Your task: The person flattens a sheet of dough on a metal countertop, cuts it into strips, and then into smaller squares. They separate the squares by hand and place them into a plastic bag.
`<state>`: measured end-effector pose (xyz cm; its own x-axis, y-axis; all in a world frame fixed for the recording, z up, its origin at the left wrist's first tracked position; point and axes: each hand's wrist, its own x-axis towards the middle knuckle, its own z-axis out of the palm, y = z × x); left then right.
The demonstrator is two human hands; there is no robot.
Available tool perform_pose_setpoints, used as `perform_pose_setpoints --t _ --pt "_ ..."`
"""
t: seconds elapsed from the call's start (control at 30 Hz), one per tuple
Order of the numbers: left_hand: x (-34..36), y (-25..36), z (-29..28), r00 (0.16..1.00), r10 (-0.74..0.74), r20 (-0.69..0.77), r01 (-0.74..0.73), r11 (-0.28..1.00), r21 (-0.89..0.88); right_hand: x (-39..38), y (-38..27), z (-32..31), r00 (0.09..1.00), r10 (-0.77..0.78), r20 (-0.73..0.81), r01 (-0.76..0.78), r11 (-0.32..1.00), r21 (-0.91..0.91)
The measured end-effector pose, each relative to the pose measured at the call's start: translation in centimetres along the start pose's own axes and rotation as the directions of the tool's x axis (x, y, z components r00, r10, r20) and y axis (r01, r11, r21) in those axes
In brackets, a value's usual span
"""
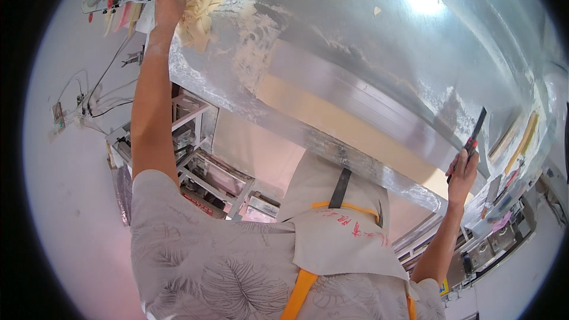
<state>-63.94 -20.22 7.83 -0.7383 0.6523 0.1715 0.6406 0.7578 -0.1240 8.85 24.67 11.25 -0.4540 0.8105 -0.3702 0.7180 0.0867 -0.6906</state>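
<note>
Nearest the camera is my own leaf-patterned grey shirt [237, 275], with a pale apron [338, 249] and its orange straps over the front of me. My right hand [463, 172] is closed around a slim dark tool [480, 121] with red on it, its narrow end slanting up and away from me near the right end of the table. My left hand [170, 5] is stretched out to the far left, its fingers on the left edge of a heap of pale, folded dough [204, 6]; whether they are closed on it I cannot tell. The heap lies on the metal table [332, 9], beside streaks of white flour. A small pale scrap [377, 10] sits alone farther across, and a long cream band [349, 124] runs along the near edge. Past my left forearm, below table height, stand metal frames [198, 121], with loose cables [98, 104] along the white wall [65, 172]
</note>
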Motion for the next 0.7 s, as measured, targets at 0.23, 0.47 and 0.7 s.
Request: perform_pose_setpoints --t 0.23,0.47,0.7 --pt "-5.2 17.2 0.6 0.953 0.272 -0.137 -0.296 0.931 -0.212 -0.5 2.3 -2.2 0.996 -0.057 -0.066 0.027 0.925 -0.379" --pt "-19.8 42.8 -5.0 0.811 0.569 0.132 -0.377 0.682 -0.626 0.2 10.8 -10.2 0.953 -0.090 -0.288 -0.050 0.894 -0.444" --pt "-23.6 53.5 -6.9 0.736 0.641 0.219 -0.469 0.715 -0.518 0.9 33.9 -23.5 0.828 0.023 -0.560 -0.358 0.790 -0.498"
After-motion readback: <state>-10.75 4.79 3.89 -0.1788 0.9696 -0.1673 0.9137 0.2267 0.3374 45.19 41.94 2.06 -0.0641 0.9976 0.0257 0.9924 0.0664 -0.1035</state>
